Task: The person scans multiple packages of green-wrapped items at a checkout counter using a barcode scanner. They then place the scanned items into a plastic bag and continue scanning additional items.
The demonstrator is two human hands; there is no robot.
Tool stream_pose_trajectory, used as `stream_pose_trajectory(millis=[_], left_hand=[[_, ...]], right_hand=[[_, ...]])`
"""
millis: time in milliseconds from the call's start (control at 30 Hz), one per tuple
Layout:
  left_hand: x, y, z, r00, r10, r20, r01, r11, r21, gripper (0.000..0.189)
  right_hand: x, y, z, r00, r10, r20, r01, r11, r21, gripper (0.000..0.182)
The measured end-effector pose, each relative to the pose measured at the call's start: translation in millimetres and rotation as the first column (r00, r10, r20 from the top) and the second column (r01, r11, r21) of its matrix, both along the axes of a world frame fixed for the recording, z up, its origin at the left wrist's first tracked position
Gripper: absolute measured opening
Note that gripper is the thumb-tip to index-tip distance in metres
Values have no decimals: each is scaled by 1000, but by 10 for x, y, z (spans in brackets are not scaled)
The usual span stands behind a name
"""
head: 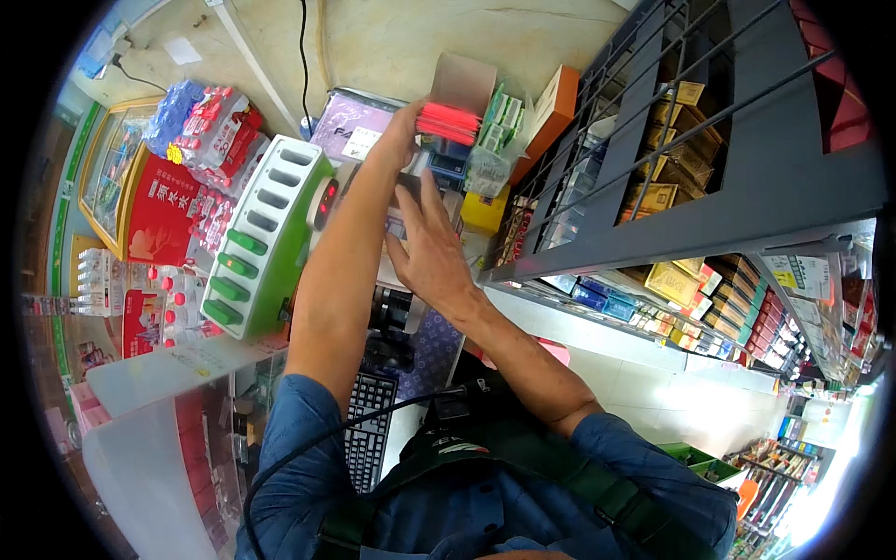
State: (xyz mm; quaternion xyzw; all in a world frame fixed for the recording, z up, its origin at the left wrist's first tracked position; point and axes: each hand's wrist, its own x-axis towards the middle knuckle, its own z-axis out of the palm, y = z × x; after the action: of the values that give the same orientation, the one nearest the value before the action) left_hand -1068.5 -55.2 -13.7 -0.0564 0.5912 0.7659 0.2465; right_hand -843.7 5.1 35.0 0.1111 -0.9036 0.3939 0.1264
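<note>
My left hand (pixel 402 137) reaches to the far end of the counter, its fingertips at the left side of a stack of red packets (pixel 448 122). An upright cardboard flap (pixel 463 78) stands behind that stack. Most of the left fingers are hidden, so I cannot tell whether they grip anything. Lower and closer to me, my right hand (pixel 435 262) is spread with nothing in it, above a partly covered device on the counter. Dark blue boxes (pixel 446 166) lie beneath the red packets. Beside them are green-and-white packs (pixel 502 120) in clear plastic.
A green-and-white power bank station (pixel 262 231) stands left of my forearm. Nearer me are a black mouse (pixel 387 352) and a keyboard (pixel 368 427). A grey metal rack (pixel 630 238) of boxed goods borders the right. A yellow box (pixel 484 212) and an orange box (pixel 549 119) stand between.
</note>
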Motion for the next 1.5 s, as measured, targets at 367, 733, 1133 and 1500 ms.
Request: stream_pose_trajectory(millis=[367,733,1133,1500], left_hand=[[-140,-138,-190,999,-26,-42,27,999,29,54],[-83,-1,-321,964,265,-7,-262,956,131,65],[130,-10,-177,891,286,-353,-247,957,150,44],[397,-189,-150,838,96,-537,-243,947,-210,64]], right_hand=[[-82,221,-60,987,-145,-65,148,988,35,61],[-627,44,639,974,-225,4,220,953,210,34],[-2564,819,742,723,-508,469,-287,398,872,35],[-2662,1338,466,376,-714,591,-257,532,807,23]])
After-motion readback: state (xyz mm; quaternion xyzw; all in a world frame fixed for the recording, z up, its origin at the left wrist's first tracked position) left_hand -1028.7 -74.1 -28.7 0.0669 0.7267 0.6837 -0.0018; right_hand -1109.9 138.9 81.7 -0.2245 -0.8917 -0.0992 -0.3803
